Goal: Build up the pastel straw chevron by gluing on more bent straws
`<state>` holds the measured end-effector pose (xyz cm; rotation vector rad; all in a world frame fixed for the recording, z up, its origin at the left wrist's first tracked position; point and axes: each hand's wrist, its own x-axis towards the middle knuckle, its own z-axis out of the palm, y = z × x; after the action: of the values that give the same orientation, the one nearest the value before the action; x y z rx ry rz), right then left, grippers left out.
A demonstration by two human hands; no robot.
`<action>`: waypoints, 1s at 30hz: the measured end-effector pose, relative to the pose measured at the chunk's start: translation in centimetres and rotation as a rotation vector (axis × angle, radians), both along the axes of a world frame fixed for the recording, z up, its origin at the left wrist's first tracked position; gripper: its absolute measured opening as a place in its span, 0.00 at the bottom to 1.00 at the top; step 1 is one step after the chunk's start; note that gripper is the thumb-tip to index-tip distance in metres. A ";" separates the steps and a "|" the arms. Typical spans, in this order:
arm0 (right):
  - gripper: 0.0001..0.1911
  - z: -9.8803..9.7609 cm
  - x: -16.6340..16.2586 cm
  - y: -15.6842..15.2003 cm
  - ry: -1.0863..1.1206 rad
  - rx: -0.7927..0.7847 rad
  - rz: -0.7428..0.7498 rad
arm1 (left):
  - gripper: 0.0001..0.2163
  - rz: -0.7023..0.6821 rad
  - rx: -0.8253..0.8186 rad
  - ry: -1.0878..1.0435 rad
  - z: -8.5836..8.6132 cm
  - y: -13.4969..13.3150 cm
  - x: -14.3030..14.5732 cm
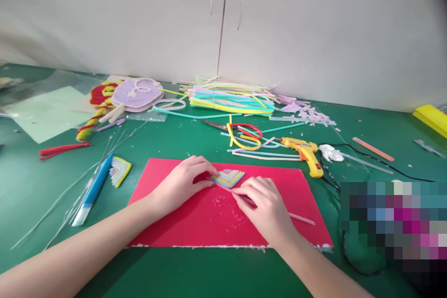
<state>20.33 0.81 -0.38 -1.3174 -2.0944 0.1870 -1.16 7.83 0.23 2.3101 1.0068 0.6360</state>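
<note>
- Your left hand (185, 182) lies low on the red sheet (174, 230), fingers loosely curled. The fingertips press on the left edge of the striped chevron piece (228, 177) without closing round it.
- Your right hand (267, 207) is pinched shut on a pink straw (302, 218). The thumb and forefinger grip it near its left end, and the rest of the straw runs out to the right from under your palm.
- The chevron piece sits flat between your two hands, towards the far edge of the red sheet. The gripped end of the straw meets its lower right edge, just beside your right fingertips.
- The red sheet lies on the green worktop (195, 272), with white crumbs (223, 202) scattered on it between your wrists.
- A second chevron piece (119, 170) lies on the worktop well to the left of your left hand, next to a blue pen-like tool (93, 188).
- A yellow glue gun (306, 152) rests beyond your right hand, off the sheet, with its black cord trailing to the right.
- A loose heap of pastel straws (230, 95) lies at the back by the wall, and red and yellow loops (244, 136) lie in front of it.
- A lavender round piece (137, 94) lies at the back left on a clear plastic sleeve. I cannot tell whether it is inside the sleeve or on top of it.
</note>
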 end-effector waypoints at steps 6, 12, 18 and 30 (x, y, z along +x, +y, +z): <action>0.04 0.2 0.1 0.0 -0.006 -0.004 -0.004 | 0.05 -0.006 0.008 -0.006 0.0 0.0 0.0; 0.06 0.4 0.4 0.0 -0.034 -0.009 0.020 | 0.06 -0.034 0.038 0.000 -0.1 0.0 -0.1; 0.07 0.5 0.6 0.0 -0.037 -0.037 0.035 | 0.06 -0.026 0.046 0.014 -0.1 -0.1 0.0; 0.07 0.8 0.8 0.1 -0.058 -0.038 0.021 | 0.07 -0.032 0.073 0.061 0.4 -0.3 0.1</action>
<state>21.16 0.92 0.38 -1.3388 -2.1636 0.2004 -1.08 7.53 0.67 2.4178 0.9872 0.6020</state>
